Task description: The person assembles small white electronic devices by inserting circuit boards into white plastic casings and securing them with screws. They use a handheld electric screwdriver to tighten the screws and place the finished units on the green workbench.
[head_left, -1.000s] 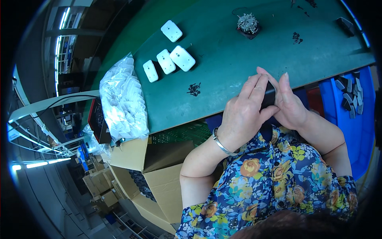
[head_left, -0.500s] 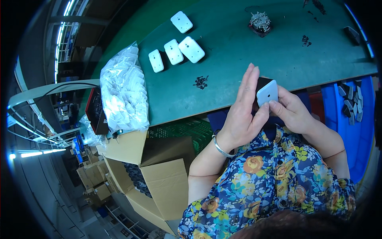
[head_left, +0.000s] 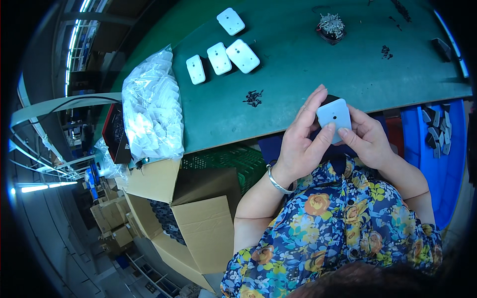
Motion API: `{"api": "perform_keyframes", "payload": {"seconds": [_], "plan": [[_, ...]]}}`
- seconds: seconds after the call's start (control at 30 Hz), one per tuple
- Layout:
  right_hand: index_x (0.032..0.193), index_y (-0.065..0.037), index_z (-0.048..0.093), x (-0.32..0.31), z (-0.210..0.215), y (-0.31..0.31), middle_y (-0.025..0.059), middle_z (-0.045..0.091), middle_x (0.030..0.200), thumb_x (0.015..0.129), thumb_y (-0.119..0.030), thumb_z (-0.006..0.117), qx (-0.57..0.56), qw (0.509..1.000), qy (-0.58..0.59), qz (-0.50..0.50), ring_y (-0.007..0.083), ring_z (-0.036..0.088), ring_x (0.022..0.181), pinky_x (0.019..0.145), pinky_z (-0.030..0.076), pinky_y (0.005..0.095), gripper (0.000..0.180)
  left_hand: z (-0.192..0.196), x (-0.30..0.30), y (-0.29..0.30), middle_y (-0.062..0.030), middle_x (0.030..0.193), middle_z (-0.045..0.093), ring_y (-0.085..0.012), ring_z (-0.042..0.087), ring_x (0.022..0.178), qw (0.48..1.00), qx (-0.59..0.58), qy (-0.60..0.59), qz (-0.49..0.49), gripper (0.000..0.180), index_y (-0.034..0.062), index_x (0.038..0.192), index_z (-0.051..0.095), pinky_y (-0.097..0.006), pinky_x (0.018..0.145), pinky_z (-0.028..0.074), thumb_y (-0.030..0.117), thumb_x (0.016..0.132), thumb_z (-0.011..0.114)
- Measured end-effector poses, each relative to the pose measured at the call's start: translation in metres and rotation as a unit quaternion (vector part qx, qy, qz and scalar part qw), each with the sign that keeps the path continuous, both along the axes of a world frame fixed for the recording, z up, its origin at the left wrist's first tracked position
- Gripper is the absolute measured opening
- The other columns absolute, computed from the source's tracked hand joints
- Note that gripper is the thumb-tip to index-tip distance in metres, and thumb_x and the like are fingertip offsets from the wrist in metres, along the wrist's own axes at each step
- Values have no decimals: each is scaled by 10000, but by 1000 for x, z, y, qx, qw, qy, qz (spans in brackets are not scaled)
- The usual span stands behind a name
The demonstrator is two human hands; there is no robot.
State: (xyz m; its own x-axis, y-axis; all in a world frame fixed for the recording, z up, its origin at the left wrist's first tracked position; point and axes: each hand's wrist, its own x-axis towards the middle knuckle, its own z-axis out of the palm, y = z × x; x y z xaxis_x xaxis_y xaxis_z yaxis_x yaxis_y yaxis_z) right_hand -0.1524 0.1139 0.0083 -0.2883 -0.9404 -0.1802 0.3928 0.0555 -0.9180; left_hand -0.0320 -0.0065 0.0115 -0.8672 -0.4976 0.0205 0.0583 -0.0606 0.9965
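Observation:
Between my two hands, just off the near edge of the green table, is a small white-and-black plastic case (head_left: 335, 112). Its white face with a dark hole is turned up toward me. My left hand (head_left: 304, 136) grips it from the left, thumb on the white face and fingers along the side. My right hand (head_left: 365, 133) holds it from the right, its thumb at the lower edge. Past my hands, a pile of small black parts (head_left: 253, 98) lies on the table. Several similar white cases, one of them this rectangular case (head_left: 230, 21), lie farther left.
A clear bag of white parts (head_left: 153, 111) sits at the table's left end, beside a red-edged box (head_left: 115, 134). An open carton (head_left: 206, 231) with black parts stands below. A round holder of metal pins (head_left: 331, 26) is at the back. At right, a blue bin (head_left: 417, 149) contains cases.
The case has turned so its white face shows more fully. My left hand's fingers have closed in around it, and its thumb now presses the face.

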Motion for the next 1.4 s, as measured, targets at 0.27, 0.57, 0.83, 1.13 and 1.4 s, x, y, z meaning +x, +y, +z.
{"api": "perform_keyframes", "payload": {"seconds": [0.27,0.57,0.83,1.13,1.4], "plan": [[1338,31,259,5,-3,-1,156,477,1215,888,-60,492,-11,999,37,-22,186,499,1091,908,423,309,515,-4,-4,4,-154,1335,375,-179,482,1103,996,50,62,49,477,-19,1287,373,-316,925,406,-12,838,534],[1336,28,265,5,-2,-2,157,477,1216,882,-60,503,-20,998,54,-24,184,498,1092,918,413,310,520,-4,-3,3,-160,1366,340,-182,453,1142,993,78,75,39,444,-16,1258,412,-321,943,394,-23,832,539],[1327,34,274,1,0,-12,159,482,1209,876,-53,507,-26,998,45,-27,183,505,1082,912,417,307,515,0,-4,-1,-146,1326,389,-183,470,1119,992,72,73,73,449,-7,1261,413,-315,930,404,-20,832,545],[1341,29,235,12,11,-63,134,525,1100,857,-74,561,-26,996,10,89,163,531,1001,886,434,290,593,23,40,-55,-83,1125,536,-142,530,993,993,1,39,111,440,11,1251,435,-276,839,453,21,833,574],[1142,22,475,20,4,-50,79,573,972,860,-86,558,-22,985,25,170,109,569,886,805,469,239,312,10,117,-183,-36,870,568,-106,541,755,919,-48,-161,357,405,44,1204,502,-245,620,464,59,811,601]]}}
